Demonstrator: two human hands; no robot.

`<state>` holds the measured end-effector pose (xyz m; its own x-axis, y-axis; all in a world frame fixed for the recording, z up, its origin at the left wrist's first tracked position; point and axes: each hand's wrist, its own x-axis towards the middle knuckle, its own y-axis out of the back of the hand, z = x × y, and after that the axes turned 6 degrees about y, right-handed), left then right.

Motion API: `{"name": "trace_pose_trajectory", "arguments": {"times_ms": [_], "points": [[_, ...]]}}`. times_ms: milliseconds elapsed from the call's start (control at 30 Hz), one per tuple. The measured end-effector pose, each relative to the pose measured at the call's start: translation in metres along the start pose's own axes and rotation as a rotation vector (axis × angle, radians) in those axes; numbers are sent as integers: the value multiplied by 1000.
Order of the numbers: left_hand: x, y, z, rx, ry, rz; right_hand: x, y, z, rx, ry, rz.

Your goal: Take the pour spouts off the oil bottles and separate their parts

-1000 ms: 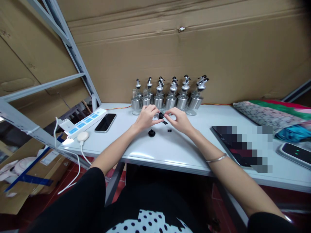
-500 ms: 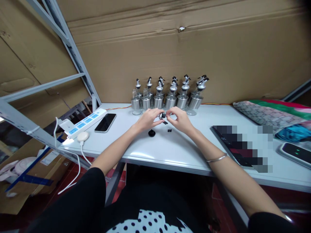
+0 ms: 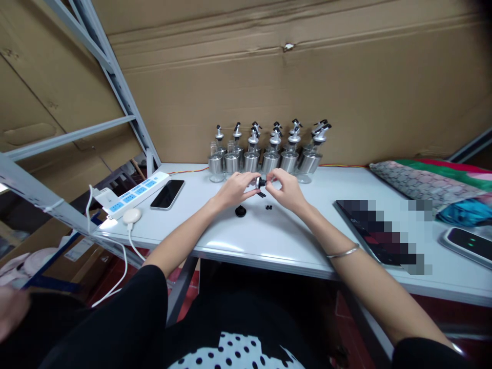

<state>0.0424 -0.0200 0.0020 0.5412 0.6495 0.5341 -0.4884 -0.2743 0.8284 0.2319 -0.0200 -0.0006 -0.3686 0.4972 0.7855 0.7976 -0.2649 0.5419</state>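
- Holding the silver-and-black fitting (image 3: 260, 182) above the white tabletop (image 3: 246, 236), our left hand (image 3: 232, 190) has it in a nearly closed pinch of thumb and fingers, black end toward three o'clock
- Our right hand (image 3: 285, 189) brings thumb and fingertips almost together at that black end; we cannot tell whether they grip it or a small part
- For this fine handling, we do well to brace the silver part firmly on the left, use light fingertip pressure on the right, and line both hands up straight to avoid tilting the black end
- From the fitting, a round black piece (image 3: 240, 211) lies between seven and eight o'clock, thin black strips (image 3: 262, 195) near six, and tiny black bits (image 3: 268, 207) near five; working low lets us catch anything that slips
- Metal-clad bottles (image 3: 270, 163) stand at twelve o'clock, just beyond our hands, so small wrist movements seem safest
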Motion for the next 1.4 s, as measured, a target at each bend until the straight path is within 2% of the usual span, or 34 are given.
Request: {"name": "trace_pose_trajectory", "arguments": {"times_ms": [300, 733, 967, 1267, 1400], "points": [[0, 1, 0, 0, 4, 60, -1, -5, -2, 201, -199, -58], [-2, -9, -3, -151, -91, 158, 1, -5, -8, 458, -368, -99], [-1, -9, 3, -181, -105, 133, 0, -6, -5, 416, -359, -131], [-2, -9, 4, -241, -122, 166, 2, -3, -10, 509, -433, -135], [-2, -9, 2, -249, -116, 165, 1, -6, -8, 604, -411, -129]]}}
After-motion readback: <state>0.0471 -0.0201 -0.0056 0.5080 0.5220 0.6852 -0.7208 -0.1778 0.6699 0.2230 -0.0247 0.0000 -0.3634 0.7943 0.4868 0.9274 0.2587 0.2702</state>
